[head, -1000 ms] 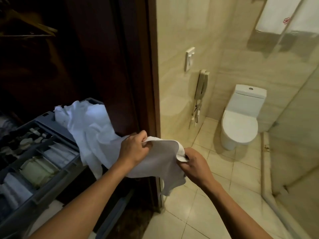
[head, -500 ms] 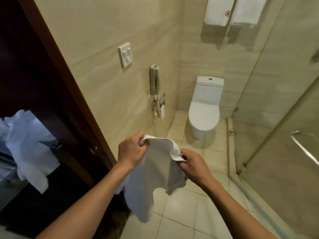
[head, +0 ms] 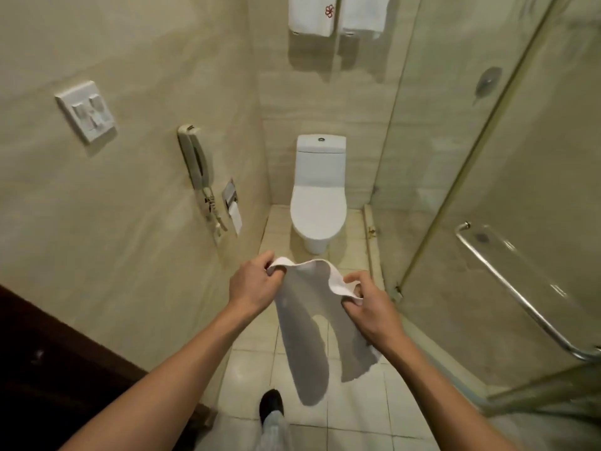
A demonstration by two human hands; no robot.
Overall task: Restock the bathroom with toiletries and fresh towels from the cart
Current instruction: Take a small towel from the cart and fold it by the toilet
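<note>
A small white towel (head: 305,327) hangs in front of me over the tiled floor, stretched by its top edge between both hands. My left hand (head: 252,284) pinches the towel's left corner. My right hand (head: 367,304) grips the right corner, fingers curled round the hem. Below the hands the cloth dangles loose in two flaps. The cart is out of view.
A white toilet (head: 318,203) stands ahead against the far wall, with two folded white towels (head: 338,14) hung above it. On the left wall are a switch plate (head: 86,110), a phone (head: 195,157) and a paper holder (head: 232,206). A glass shower door with a handle bar (head: 514,288) is at right. My foot (head: 271,405) is on the floor.
I have turned away from the cart and dark door and stepped into the bathroom, carrying the towel; the toilet is now straight ahead. Both hands keep their hold on it.
</note>
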